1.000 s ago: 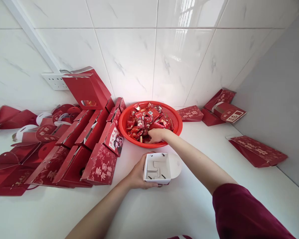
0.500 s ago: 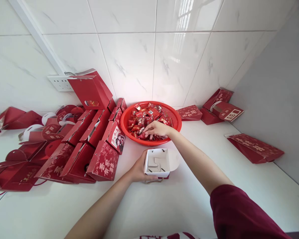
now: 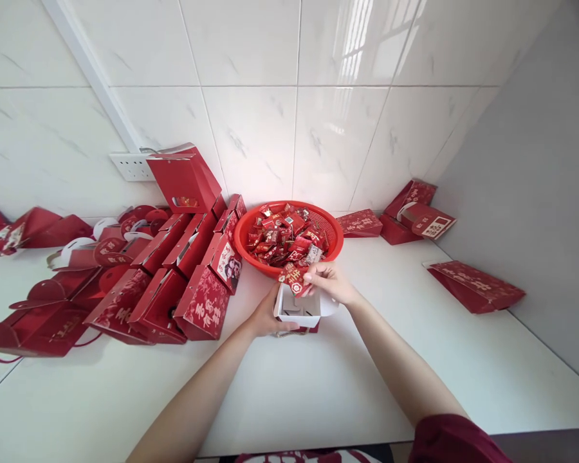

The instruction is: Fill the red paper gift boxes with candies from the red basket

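My left hand (image 3: 263, 315) grips the left side of a small open gift box (image 3: 299, 312), white inside, that stands on the white counter (image 3: 318, 386). My right hand (image 3: 329, 281) hovers right over the box's opening and pinches a few red wrapped candies (image 3: 294, 278). Just behind them sits a round red basket (image 3: 244, 226) heaped with more red candies (image 3: 287, 235).
Many red gift boxes (image 3: 193, 257), some folded and some flat, crowd the counter's left side up to the wall socket (image 3: 131, 166). A few more red boxes (image 3: 417, 212) lie at the back right, and a flat one (image 3: 473, 286) lies by the grey side wall.
My right hand has lifted out of the basket with candies and come back over the open box. My left hand stays on the box. The view has tilted a little.
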The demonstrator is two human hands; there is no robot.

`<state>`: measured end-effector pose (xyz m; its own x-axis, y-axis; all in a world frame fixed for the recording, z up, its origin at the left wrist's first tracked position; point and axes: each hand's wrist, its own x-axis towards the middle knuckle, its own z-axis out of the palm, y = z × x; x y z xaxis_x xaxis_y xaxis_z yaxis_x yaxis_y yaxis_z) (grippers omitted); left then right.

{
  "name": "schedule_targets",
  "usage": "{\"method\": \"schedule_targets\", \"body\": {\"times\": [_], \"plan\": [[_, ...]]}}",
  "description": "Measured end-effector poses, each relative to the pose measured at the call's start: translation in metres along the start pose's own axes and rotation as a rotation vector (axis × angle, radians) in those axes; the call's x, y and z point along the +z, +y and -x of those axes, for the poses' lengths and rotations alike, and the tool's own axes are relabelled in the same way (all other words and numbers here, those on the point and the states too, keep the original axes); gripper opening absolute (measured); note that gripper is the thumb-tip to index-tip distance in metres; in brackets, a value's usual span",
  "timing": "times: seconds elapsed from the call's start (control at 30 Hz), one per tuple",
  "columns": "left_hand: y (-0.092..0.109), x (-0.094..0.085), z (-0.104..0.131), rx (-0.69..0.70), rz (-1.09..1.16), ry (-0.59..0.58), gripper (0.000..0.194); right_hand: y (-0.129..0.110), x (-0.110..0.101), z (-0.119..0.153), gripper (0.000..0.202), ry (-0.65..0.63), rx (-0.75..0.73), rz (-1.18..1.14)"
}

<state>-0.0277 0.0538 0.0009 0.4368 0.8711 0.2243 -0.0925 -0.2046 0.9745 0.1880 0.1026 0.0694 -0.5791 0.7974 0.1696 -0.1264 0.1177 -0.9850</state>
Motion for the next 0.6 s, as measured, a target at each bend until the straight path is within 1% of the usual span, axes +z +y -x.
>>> {"method": "schedule_targets", "body": {"times": [0.1, 0.23, 0.37, 0.5, 0.53, 0.6], "plan": [[0.000, 0.002, -0.001, 0.011, 0.020, -0.009, 0.092, -0.001, -0.004, 0.014, 0.036, -0.019, -0.001, 0.036], [-0.001, 0.004, 0.001, 0.029, 0.029, -0.011, 0.091, -0.017, -0.007, 0.019, 0.036, 0.010, -0.080, 0.086], [-0.002, 0.004, 0.004, 0.031, 0.016, 0.007, 0.091, -0.036, -0.003, 0.028, 0.035, 0.016, -0.165, 0.135], [0.000, 0.003, 0.006, 0.022, -0.021, 0.005, 0.093, -0.047, 0.003, 0.037, 0.022, 0.022, -0.269, 0.150], [0.001, 0.003, 0.006, 0.020, -0.028, 0.002, 0.092, -0.048, 0.004, 0.037, 0.020, 0.022, -0.270, 0.143], [0.002, 0.004, 0.006, 0.027, -0.039, 0.005, 0.092, -0.049, 0.005, 0.038, 0.022, 0.013, -0.243, 0.139]]}}
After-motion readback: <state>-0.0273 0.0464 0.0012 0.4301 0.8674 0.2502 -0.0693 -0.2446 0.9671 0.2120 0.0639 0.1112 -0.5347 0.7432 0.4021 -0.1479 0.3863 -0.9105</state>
